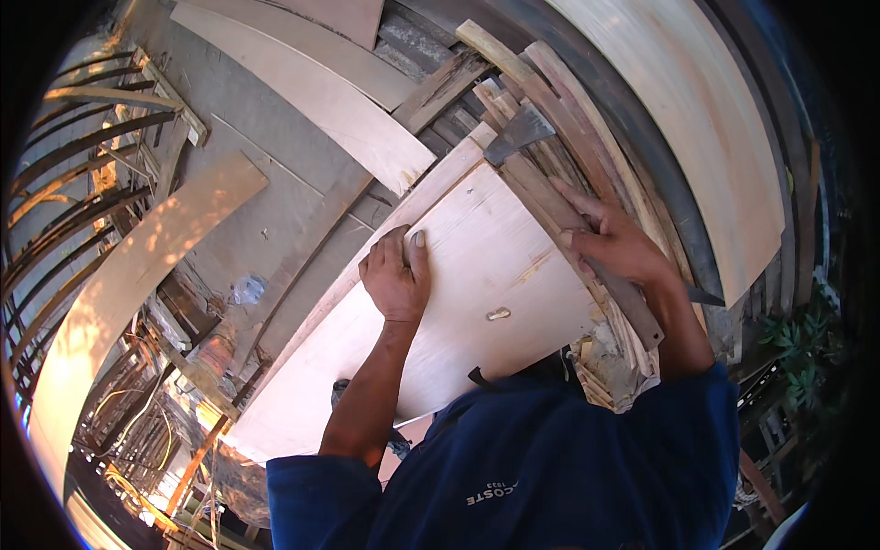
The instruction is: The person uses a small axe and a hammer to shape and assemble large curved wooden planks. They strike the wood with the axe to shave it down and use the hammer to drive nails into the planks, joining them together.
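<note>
A pale plywood sheet [495, 247] lies in front of me, with a small oval hole near its lower right part. My left hand [399, 275] is closed over the sheet's upper left edge, fingers curled and thumb on the face. Along the sheet's right edge runs a dark brown wooden strip [632, 307] with a small hole near its end. My right hand [619, 240] grips this strip, thumb on the sheet's side and fingers stretched across it. Just beyond the strip's far end sits a flat grey metal piece [521, 134]; its kind is unclear.
Several wooden offcuts [577, 119] are stacked along the right side. A long pale board [715, 119] curves past at far right. More plywood strips [316, 92] lie beyond the sheet, and another [137, 284] stands at left. Slatted wooden frames [82, 174] are at the left rim, green leaves [797, 344] at right.
</note>
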A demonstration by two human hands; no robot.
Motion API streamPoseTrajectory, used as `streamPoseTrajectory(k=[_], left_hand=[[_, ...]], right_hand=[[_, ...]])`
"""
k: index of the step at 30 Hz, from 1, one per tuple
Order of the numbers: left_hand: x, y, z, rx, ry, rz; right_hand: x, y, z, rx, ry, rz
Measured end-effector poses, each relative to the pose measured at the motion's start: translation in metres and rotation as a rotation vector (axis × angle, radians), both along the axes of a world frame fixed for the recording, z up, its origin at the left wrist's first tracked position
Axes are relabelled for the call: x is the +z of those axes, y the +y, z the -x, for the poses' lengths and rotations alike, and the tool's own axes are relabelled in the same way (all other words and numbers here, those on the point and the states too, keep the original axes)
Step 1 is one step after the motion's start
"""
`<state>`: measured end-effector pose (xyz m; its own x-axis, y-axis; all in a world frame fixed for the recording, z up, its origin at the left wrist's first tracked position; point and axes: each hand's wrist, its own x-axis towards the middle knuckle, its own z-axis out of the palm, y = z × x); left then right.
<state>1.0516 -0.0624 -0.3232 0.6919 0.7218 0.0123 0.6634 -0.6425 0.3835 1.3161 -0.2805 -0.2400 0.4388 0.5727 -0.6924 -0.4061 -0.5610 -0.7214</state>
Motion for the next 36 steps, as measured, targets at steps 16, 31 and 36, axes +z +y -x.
streamPoseTrajectory(k=[16,31,36], left_hand=[[0.01,0.004,-0.001,-0.023,0.007,0.047],[0.013,0.006,-0.002,-0.011,0.026,0.1],[0.01,0.008,-0.003,-0.013,0.004,0.084]], right_hand=[[0.004,0.017,-0.014,0.25,-0.143,0.084],[-0.032,0.093,-0.137,0.883,-0.387,0.159],[-0.029,0.101,-0.139,0.771,-0.568,0.149]])
